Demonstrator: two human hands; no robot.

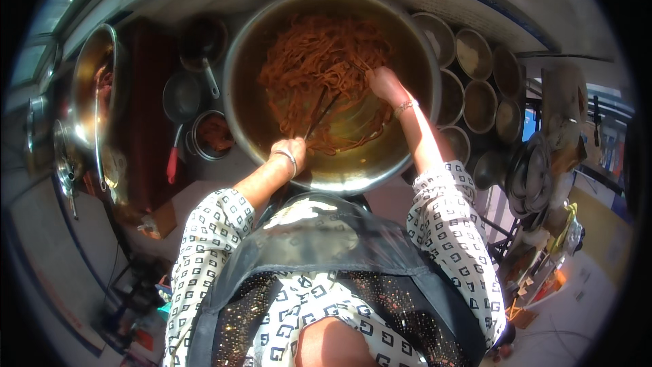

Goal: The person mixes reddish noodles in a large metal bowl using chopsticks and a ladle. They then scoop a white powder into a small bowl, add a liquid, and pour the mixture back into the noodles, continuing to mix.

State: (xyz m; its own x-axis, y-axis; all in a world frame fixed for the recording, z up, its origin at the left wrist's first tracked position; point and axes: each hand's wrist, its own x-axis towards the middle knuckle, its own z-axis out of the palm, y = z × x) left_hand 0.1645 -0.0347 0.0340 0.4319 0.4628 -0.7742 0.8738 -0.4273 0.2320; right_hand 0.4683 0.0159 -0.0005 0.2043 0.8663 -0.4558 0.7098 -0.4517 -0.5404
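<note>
A large round metal basin (326, 178) stands before me, holding a heap of reddish-brown strips (321, 56), perhaps noodles, which fills its far half. My left hand (289, 155), at the basin's near left rim, grips a pair of long dark chopsticks (322, 114) whose far ends reach into the strips. Over the right part of the heap, my right hand (387, 85) is closed around a thin utensil (359, 65), likely chopsticks too, with its tips among the strips. A few strips trail down the basin's side below the heap.
Several round bowls (480, 106) of ingredients crowd the right side. To the left are a small pot (213, 135) of reddish food, a red-handled ladle (182, 97), a dark pan (202, 43) and another big metal basin (81, 86). Stacked metal lids (532, 173) stand farther right.
</note>
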